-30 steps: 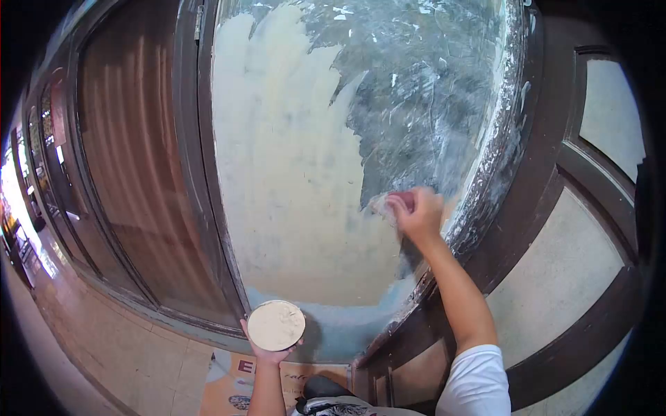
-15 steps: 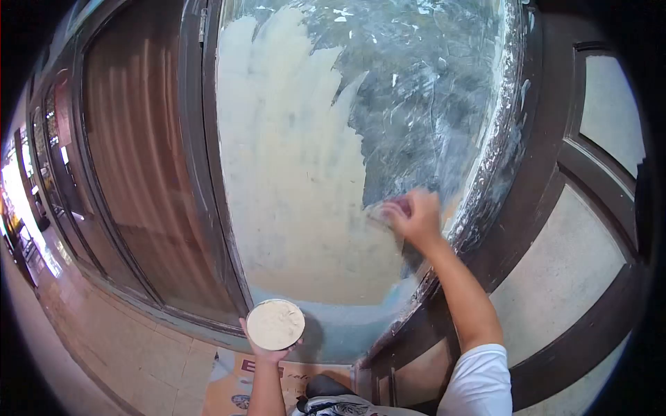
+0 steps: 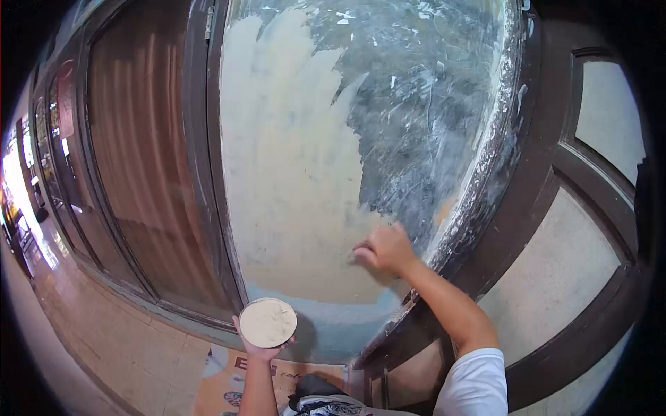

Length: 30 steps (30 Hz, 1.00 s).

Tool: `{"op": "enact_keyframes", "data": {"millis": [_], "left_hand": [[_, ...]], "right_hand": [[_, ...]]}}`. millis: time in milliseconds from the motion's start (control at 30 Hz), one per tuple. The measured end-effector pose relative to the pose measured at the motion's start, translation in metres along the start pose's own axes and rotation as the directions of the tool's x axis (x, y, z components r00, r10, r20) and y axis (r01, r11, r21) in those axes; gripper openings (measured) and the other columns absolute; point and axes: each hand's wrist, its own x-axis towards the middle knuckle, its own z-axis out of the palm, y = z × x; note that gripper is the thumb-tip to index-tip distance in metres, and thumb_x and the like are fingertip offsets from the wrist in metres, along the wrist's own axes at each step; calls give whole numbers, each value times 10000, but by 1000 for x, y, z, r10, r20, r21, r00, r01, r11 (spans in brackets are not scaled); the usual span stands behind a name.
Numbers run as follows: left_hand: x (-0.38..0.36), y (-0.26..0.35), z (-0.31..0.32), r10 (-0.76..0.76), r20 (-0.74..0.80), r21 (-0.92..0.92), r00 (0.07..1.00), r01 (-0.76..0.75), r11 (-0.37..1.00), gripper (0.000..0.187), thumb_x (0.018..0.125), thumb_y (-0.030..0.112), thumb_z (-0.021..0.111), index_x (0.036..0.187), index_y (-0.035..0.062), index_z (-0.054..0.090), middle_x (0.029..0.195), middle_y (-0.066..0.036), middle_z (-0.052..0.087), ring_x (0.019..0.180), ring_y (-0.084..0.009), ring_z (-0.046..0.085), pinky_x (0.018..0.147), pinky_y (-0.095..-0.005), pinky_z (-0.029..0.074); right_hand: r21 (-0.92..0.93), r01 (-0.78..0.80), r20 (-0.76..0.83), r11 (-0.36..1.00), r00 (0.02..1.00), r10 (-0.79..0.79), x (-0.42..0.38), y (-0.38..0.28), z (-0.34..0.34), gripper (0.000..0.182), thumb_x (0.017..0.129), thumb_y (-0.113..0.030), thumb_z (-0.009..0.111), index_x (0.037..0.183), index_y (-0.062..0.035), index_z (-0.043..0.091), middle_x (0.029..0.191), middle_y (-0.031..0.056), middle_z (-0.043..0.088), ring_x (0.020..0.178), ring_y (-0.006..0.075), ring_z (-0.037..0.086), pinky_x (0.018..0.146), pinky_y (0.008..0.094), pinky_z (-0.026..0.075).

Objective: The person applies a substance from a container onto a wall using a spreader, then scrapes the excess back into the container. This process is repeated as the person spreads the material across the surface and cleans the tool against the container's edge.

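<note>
Your right hand (image 3: 386, 251) drops lower down glass panel (image 3: 305, 173) since earlier frame, fingers clenched on something small, can't tell what. Bare dark patch (image 3: 423, 125) sits up and right of that hand. Left hand (image 3: 260, 343) grasps round putty tub (image 3: 268, 322) below panel's bottom edge.

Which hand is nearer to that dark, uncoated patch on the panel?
The right hand. It presses on the panel just below the dark grey uncoated patch. The left hand is lower down, holding a round container of cream putty near the bottom edge.
</note>
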Motion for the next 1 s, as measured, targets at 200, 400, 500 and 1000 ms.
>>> {"op": "enact_keyframes", "data": {"millis": [200,400,500,1000], "left_hand": [[-9,3,11,13,-22,63,1000,-11,998,1057,796,931,412,1487,134,473,1408,-271,547,995,-543,644,570,-589,583],[-7,0,5,-17,0,0,1000,17,1000,1046,809,920,407,1494,131,462,1404,-282,544,975,-566,637,581,-632,588],[-11,-2,9,-45,7,-69,999,45,997,1037,818,915,396,1496,133,459,1412,-288,536,996,-576,631,610,-654,589],[-6,-5,4,-79,28,-13,997,79,997,1116,780,954,379,1528,125,384,1416,-314,505,931,-620,629,531,-594,611]], "right_hand": [[13,64,17,998,998,-64,-23,28,-15,394,852,-526,730,801,-144,650,803,54,621,810,288,601,767,442,400],[-52,-209,-299,976,936,185,17,78,-61,419,822,-491,781,798,-95,649,773,64,590,775,305,579,739,428,395],[46,-278,-509,960,820,262,4,71,-58,424,790,-463,816,776,-87,620,768,68,573,751,298,562,704,434,393],[-99,-57,-197,993,980,36,-8,68,-54,395,796,-454,819,732,-125,610,746,78,576,717,327,560,667,440,412]]}}
